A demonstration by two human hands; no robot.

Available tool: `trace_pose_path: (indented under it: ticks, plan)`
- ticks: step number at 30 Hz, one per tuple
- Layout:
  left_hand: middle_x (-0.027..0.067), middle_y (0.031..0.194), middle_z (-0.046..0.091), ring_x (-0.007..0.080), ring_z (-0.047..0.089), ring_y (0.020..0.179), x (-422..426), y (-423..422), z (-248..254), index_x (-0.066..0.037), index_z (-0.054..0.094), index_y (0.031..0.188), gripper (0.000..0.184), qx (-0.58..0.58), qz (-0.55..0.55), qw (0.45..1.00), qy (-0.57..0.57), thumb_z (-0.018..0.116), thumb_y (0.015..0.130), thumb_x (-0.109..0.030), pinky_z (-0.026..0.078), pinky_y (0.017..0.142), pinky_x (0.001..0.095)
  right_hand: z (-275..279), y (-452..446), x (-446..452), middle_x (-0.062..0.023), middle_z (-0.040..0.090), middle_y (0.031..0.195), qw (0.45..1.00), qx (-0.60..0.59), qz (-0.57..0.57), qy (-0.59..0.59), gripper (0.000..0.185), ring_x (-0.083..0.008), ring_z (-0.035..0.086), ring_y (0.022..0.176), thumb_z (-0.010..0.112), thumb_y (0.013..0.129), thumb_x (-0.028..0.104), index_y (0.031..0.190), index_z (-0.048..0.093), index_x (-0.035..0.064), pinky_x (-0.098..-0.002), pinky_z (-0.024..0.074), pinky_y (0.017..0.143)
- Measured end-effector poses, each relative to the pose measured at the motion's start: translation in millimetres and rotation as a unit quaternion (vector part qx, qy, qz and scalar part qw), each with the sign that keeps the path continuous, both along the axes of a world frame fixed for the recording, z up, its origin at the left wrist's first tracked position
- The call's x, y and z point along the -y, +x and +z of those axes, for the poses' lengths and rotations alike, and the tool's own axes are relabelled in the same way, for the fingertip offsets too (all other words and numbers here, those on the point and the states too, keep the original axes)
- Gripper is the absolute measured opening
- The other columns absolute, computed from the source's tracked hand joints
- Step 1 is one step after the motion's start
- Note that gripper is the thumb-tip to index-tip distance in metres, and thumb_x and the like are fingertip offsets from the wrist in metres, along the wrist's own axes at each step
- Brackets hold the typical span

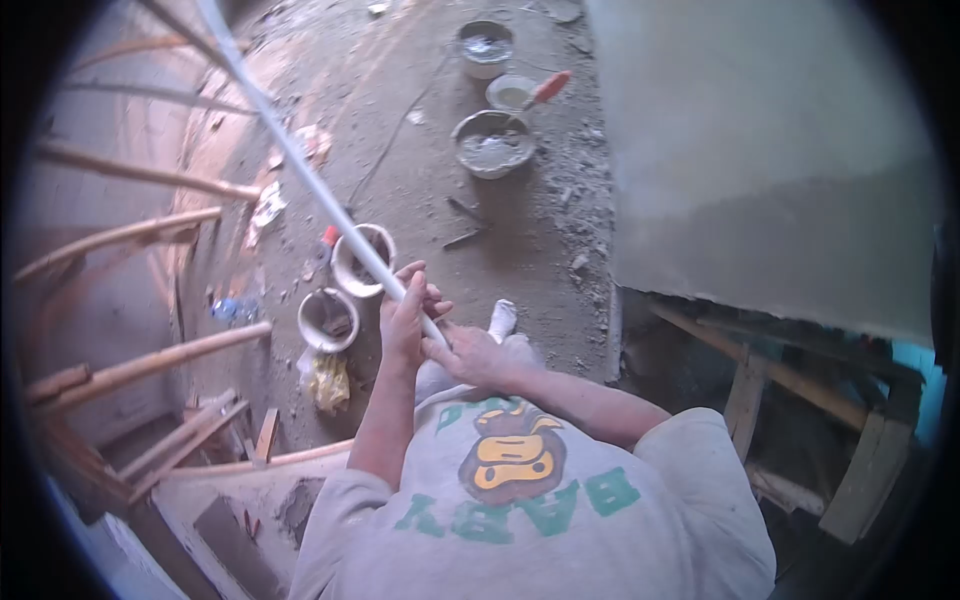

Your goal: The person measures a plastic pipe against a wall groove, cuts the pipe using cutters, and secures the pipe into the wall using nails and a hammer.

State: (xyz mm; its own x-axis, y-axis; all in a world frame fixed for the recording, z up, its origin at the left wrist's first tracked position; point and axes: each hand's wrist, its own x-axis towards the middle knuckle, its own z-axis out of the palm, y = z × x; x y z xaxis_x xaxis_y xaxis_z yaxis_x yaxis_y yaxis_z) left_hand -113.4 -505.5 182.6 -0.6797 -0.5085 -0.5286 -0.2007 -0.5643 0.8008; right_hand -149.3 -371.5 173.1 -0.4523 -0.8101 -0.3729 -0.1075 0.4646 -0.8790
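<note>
A long pale pole (315, 185) runs from the top left down to my hands in front of my shirt. My left hand (405, 315) is at the pole near its lower end, with the thumb against it and some fingers raised off it. My right hand (472, 355) is wrapped round the bottom end of the pole, just below and beside the other hand. Beneath the pole, two white buckets, one (364, 258) partly crossed by it and another (328, 320) lower left, stand on the dusty floor.
Buckets with grey mix (495, 145) (486, 48) stand ahead, near a small tub (511, 93) and a red-handled tool (552, 87). Wooden poles (150, 372) jut in from the left. A plastered wall (760, 150) rises at the right, with timber (870, 470) below.
</note>
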Motion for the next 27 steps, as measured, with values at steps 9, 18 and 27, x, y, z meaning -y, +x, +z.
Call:
trace_pose_path:
  ticks: [9,18,27]
  plan:
    - [0.0061,0.065,0.06,0.0156,0.06,0.059,146,126,-90,-0.002,0.062,0.085,0.028,0.212,0.002,0.964,-0.162,0.068,0.085,-0.029,0.049,0.058,0.0334,-64,-4,46,-0.0258,0.065,0.099,0.962,-0.089,0.086,0.243,0.054,-0.0401,0.062,0.097,0.05,0.091,0.05,0.097,0.066,-0.0005,-0.0459,0.0474,0.083]
    - [0.0115,0.073,0.065,0.0253,0.064,0.07,246,182,-97,-0.005,0.064,0.093,0.026,0.339,-0.065,0.896,-0.28,0.067,0.085,-0.03,0.049,0.068,0.04,-165,-2,140,-0.0244,0.067,0.096,0.932,-0.117,0.137,0.315,0.043,-0.0408,0.063,0.095,0.052,0.088,0.04,0.093,0.067,-0.0001,-0.0489,0.0478,0.086]
    - [0.0145,0.077,0.066,0.0297,0.065,0.07,213,166,-184,-0.007,0.063,0.094,0.027,0.378,-0.144,0.898,-0.174,0.067,0.088,-0.033,0.051,0.066,0.0416,-342,-30,273,-0.0203,0.068,0.099,0.9,-0.115,0.266,0.325,0.033,-0.0361,0.065,0.097,0.055,0.087,0.033,0.107,0.065,0.0085,-0.0466,0.0496,0.087]
